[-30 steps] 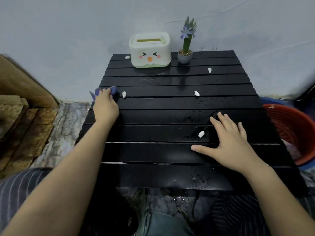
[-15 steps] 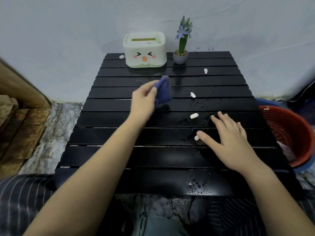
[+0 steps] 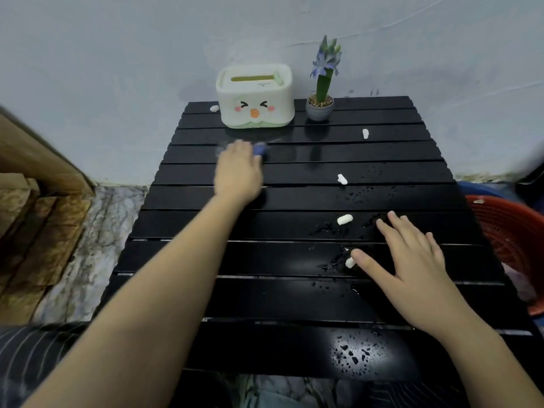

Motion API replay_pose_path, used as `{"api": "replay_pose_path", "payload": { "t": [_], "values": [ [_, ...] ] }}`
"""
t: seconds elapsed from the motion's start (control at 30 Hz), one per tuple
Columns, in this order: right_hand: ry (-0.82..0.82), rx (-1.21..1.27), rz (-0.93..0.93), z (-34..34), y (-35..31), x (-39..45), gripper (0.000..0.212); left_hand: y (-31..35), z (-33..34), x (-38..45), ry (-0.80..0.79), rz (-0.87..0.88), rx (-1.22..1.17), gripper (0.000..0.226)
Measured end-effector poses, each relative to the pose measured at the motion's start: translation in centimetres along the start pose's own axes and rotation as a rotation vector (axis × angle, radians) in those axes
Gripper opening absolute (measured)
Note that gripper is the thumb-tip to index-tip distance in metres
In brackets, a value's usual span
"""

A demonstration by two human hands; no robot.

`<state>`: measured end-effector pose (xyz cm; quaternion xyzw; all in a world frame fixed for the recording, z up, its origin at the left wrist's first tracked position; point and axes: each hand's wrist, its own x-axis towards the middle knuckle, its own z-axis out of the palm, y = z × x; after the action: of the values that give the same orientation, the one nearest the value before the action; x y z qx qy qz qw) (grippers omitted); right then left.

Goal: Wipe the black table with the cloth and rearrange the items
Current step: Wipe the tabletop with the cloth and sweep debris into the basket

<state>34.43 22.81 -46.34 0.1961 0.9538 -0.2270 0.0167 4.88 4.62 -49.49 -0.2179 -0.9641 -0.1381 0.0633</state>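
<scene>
blue cloth on wet black table

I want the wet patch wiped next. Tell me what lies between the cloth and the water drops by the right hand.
Two white scraps lie on the table between the cloth under the left hand and the drops near the right hand; nothing taller does.

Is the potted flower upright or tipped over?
Upright: the potted flower stands on its grey pot at the black table's far edge, stem pointing up.
</scene>
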Motion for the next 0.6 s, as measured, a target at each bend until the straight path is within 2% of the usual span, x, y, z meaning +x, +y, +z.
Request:
{"api": "replay_pose_path", "payload": {
  "t": [0.1, 0.2, 0.33, 0.5, 0.6],
  "values": [
    [0.004, -0.019, 0.002, 0.0, 0.0, 0.1, 0.102, 8.6, 1.3, -0.8, -0.152, 0.222, -0.113, 0.049],
    [-0.006, -0.026, 0.002, -0.1, -0.1, 0.1, 0.102, 10.4, 1.3, -1.0, -0.265, 0.291, -0.126, 0.051],
    [-0.022, -0.017, -0.005, -0.3, 0.1, 0.0, 0.100, 5.9, -0.2, -0.3, -0.300, 0.266, -0.170, 0.049],
    [-0.028, -0.021, -0.011, -0.3, 0.0, -0.1, 0.102, -5.8, -2.1, 0.3, -0.184, 0.024, -0.126, 0.046],
    [-0.034, -0.021, -0.010, -0.3, -0.1, -0.2, 0.104, -11.1, -3.0, -0.9, -0.087, -0.135, -0.077, 0.036]
  ]
}}
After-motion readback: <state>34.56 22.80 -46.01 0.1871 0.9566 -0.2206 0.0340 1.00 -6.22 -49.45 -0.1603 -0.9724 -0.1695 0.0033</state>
